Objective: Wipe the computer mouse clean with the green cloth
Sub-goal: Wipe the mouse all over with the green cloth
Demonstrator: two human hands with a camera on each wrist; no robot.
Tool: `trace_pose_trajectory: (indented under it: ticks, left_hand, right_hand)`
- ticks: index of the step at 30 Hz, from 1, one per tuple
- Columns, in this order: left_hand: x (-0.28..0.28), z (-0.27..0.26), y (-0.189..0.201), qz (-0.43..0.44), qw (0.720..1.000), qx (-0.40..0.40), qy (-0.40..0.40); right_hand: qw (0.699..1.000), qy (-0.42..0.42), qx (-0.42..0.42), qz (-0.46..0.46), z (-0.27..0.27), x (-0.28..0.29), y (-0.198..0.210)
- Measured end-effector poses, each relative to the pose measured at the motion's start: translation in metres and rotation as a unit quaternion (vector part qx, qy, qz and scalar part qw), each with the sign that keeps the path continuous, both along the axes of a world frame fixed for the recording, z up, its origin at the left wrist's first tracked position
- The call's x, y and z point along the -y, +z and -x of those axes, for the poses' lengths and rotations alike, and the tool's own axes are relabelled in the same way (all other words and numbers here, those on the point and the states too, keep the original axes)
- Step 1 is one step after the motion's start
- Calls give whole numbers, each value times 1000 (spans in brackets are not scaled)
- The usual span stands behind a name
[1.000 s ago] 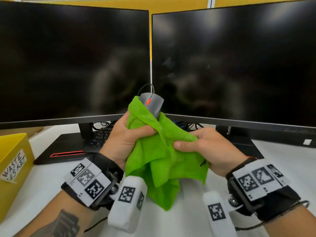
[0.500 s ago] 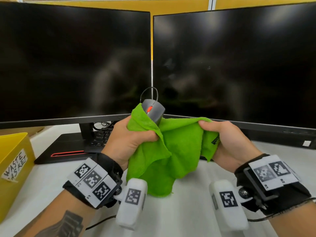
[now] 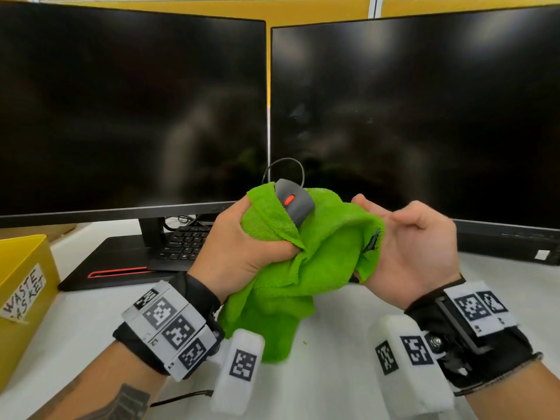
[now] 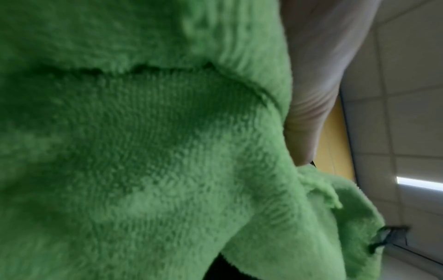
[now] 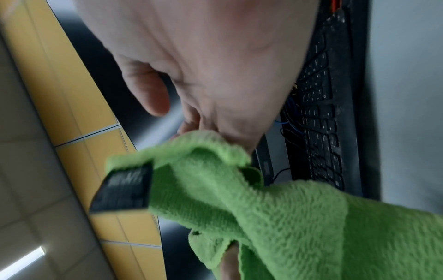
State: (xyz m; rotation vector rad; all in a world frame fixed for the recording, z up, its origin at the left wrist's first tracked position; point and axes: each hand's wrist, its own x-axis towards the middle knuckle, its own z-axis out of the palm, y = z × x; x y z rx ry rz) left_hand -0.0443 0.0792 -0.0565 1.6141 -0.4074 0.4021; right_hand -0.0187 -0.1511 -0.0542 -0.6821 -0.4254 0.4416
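A grey computer mouse [image 3: 296,204] with an orange-red wheel sticks up out of a green cloth [image 3: 327,253], held in the air before the monitors. My left hand [image 3: 254,241] grips the mouse's lower body through the cloth. My right hand [image 3: 406,244] is just right of it, palm turned toward me, fingers curled, with the cloth's edge and black label [image 3: 372,241] against the palm. The left wrist view is filled by cloth [image 4: 155,151]. In the right wrist view the cloth [image 5: 275,217] and label [image 5: 122,189] drape from my right fingers [image 5: 189,125].
Two dark monitors [image 3: 130,110] [image 3: 424,116] stand close behind the hands. A black keyboard [image 3: 185,244] lies under the left monitor on its stand base [image 3: 115,262]. A yellow box [image 3: 21,286] labelled waste basket sits at the left on the white table [image 3: 333,383]. The mouse cable [image 3: 285,165] loops behind.
My right hand has drawn the cloth's edge up and to the right and turned palm up. The left hand keeps its grip, and the mouse has tilted a little to the right.
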Motion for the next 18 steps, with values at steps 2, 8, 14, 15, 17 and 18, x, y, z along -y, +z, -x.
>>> trace_pose_trajectory:
  ticks: [2,8,14,15,17,18]
  left_hand:
    - [0,1,1,-38,999,9,2]
    - [2,5,-1,-102,994,-11,-32]
    - [8,6,-7,-139,988,-17,-60]
    - [10,7,-7,-136,988,-13,-65]
    - [12,8,-6,-137,988,0,-76]
    - [12,8,-6,-142,987,8,-78]
  right_hand:
    - [999,-36,8,16,2,-6,1]
    - [985,-113,104,80,4,-27,-3]
    - [953,-200,168,153,12,-41,-8]
    - [944,-223,177,168,12,-41,-7]
    - [926,-273,184,185,12,-40,-6]
    - [917,-299,183,190,11,-39,-5]
